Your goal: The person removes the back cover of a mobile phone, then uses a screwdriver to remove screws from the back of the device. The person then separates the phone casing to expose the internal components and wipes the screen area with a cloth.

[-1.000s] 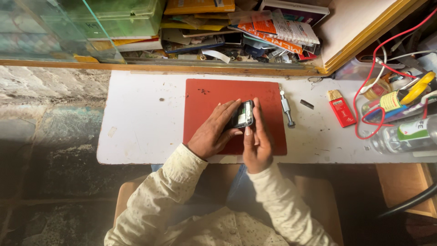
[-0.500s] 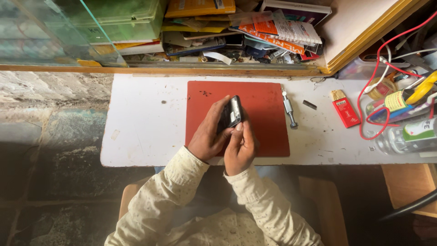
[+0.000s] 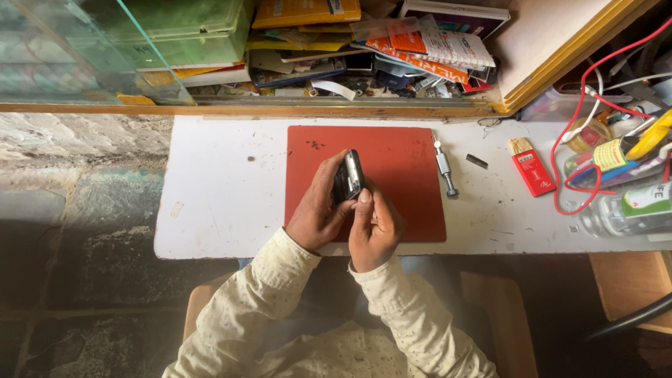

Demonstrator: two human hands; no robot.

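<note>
Red mat [image 3: 406,168] lies on white worktop [image 3: 231,182]. Above it, small dark phone [image 3: 348,176] held on edge between both hands. Left hand [image 3: 316,210] fingers wrapped round phone's left side; right hand [image 3: 374,227] fingers curled in, thumb pressed on phone's lower edge. Silver screwdriver [image 3: 445,168] just beside mat's right edge, red lighter-like case [image 3: 533,172] further right, near tangled red wire [image 3: 581,133].

A small dark phone [image 3: 348,176] stands tilted on edge between both hands, above the red mat [image 3: 406,161]. The left hand [image 3: 316,208] wraps its back and left side; the right hand [image 3: 374,225] sits just below it, thumb pressed against its lower right edge.
</note>
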